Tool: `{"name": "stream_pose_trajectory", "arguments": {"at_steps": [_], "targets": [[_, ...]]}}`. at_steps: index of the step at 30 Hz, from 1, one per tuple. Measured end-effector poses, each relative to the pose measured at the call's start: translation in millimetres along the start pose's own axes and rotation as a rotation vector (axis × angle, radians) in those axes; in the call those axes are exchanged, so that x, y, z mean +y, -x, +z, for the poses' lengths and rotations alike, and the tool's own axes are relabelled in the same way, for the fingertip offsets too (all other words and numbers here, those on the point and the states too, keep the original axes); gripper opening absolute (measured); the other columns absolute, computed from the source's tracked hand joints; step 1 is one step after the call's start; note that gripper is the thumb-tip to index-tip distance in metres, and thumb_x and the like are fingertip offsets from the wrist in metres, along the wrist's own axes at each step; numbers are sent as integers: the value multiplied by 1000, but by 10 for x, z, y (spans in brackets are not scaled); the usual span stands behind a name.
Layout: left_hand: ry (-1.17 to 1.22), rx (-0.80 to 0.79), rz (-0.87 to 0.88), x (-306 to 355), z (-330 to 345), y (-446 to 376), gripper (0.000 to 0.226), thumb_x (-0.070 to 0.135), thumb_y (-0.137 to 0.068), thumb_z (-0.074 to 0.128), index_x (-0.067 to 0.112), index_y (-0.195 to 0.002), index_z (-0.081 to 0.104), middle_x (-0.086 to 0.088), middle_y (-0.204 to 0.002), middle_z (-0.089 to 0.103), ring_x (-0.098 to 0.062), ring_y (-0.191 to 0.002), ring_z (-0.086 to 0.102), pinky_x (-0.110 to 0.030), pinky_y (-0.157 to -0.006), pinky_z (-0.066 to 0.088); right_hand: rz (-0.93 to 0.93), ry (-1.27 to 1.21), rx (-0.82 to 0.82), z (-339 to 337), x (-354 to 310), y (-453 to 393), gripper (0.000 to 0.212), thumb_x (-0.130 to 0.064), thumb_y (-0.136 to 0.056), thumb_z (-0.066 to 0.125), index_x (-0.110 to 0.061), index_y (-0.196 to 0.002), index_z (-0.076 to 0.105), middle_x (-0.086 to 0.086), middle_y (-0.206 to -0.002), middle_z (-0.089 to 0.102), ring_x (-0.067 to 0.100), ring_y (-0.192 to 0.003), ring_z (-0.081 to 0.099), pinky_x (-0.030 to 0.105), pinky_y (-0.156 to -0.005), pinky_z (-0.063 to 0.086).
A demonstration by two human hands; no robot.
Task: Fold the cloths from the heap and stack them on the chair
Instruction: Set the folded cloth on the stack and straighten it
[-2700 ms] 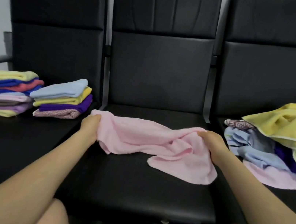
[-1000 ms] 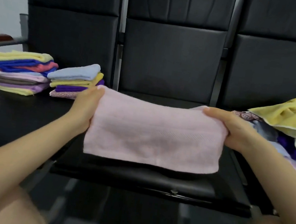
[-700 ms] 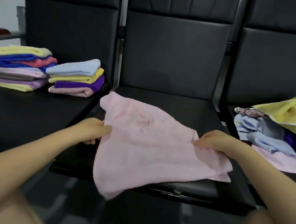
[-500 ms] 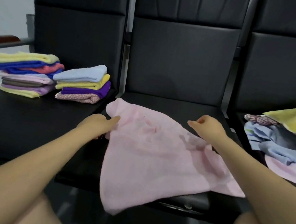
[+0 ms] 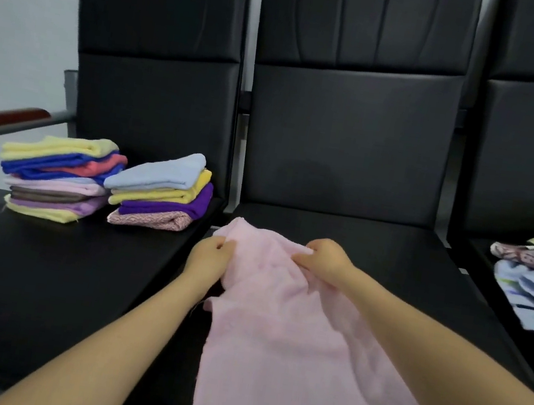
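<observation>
A soft, nubbly pink terry cloth [image 5: 289, 344] lies long across the smooth black middle chair seat [image 5: 374, 239]. The left hand [image 5: 208, 257] and right hand [image 5: 326, 258] each pinch its far edge, grip clamped on fabric.

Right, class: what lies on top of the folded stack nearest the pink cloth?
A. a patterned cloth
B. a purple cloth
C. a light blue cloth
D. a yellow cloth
C: the light blue cloth tops the stack on the left chair, nearest the pink cloth.
</observation>
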State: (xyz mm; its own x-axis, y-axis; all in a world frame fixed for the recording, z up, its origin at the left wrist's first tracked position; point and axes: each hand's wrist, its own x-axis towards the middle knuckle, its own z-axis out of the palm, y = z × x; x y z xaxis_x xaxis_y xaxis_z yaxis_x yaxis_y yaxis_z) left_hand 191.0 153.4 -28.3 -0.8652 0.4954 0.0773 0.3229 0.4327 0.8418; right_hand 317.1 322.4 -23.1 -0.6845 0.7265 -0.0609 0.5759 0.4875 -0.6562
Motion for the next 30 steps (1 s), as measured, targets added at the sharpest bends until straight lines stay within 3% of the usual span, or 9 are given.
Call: {"name": "stream_pose_trajectory", "arguments": {"at_steps": [3, 5, 9, 16, 20, 23, 26, 28, 30], "targets": [[255, 97, -119, 114, -86, -88, 26, 12, -101, 35, 3, -107, 59, -10, -103, 58, -22, -95, 51, -33, -79, 41, 15, -369, 149, -258, 91, 48, 23, -23, -86, 60, -14, -68, 51, 2, -63, 45, 15, -55, 38, 25, -49, 31], [149, 129, -172, 105, -176, -202, 33, 12, -102, 33, -3, -123, 54, -14, -120, 59, -28, -110, 56, -34, -75, 44, 72, -565, 292, -495, 184, 103, 28, -21, -86, 60, -16, -63, 45, 2, -60, 38, 17, -54, 32, 26, -48, 27], [-23, 71, -114, 70, -181, -170, 29, 11, -99, 42, -1, -117, 62, -18, -120, 62, -34, -111, 57, -37, -84, 46, 179, -509, 455, -761, 524, 310, 28, -19, -76, 54, -21, -54, 37, 2, -59, 33, 20, -60, 32, 32, -56, 27], [-231, 56, 104, 118, -61, 96, 12, 20, -94, 52, 18, -92, 63, 1, -95, 61, -24, -92, 59, -31, -74, 44, 342, 224, 248, -891, 887, 717, 19, -30, -88, 54, -12, -84, 59, 3, -75, 59, 18, -60, 56, 22, -50, 36], [-306, -88, -65, 155, -224, 103, 40, 46, -97, 45, 12, -88, 64, -3, -92, 60, -21, -87, 56, -33, -77, 43, 161, 269, 363, -852, 804, 576, 34, -31, -89, 55, -14, -118, 58, 9, -120, 56, 28, -112, 51, 33, -79, 41], [-220, -262, -90, 113, -291, 178, 44, 50, -94, 51, 9, -86, 65, -4, -85, 61, -19, -86, 57, -31, -79, 43, 44, 162, 385, -790, 708, 391, 40, -36, -93, 53, -14, -127, 57, 8, -130, 54, 27, -118, 50, 34, -86, 42], [-163, -348, 41, 55, -272, 248, 33, 33, -91, 62, 0, -89, 65, -5, -81, 62, -15, -73, 55, -29, -67, 42, -10, 34, 181, -669, 598, 287, 58, -48, -89, 60, -15, -137, 50, 6, -135, 53, 24, -117, 54, 33, -93, 44], [-92, -325, 83, 90, -272, 279, 20, 26, -92, 61, 6, -92, 65, -2, -87, 63, -17, -79, 56, -29, -68, 42, -43, 89, -11, -557, 524, 290, 63, -49, -82, 69, -18, -133, 51, 1, -126, 55, 22, -111, 56, 29, -89, 45], [-52, -233, 117, 153, -269, 290, 11, 24, -94, 57, 15, -96, 63, 0, -92, 62, -18, -86, 57, -30, -69, 44, -121, 154, -117, -501, 472, 311, 29, -39, -81, 72, -19, -99, 63, -4, -96, 61, 19, -93, 58, 26, -73, 44]]}}
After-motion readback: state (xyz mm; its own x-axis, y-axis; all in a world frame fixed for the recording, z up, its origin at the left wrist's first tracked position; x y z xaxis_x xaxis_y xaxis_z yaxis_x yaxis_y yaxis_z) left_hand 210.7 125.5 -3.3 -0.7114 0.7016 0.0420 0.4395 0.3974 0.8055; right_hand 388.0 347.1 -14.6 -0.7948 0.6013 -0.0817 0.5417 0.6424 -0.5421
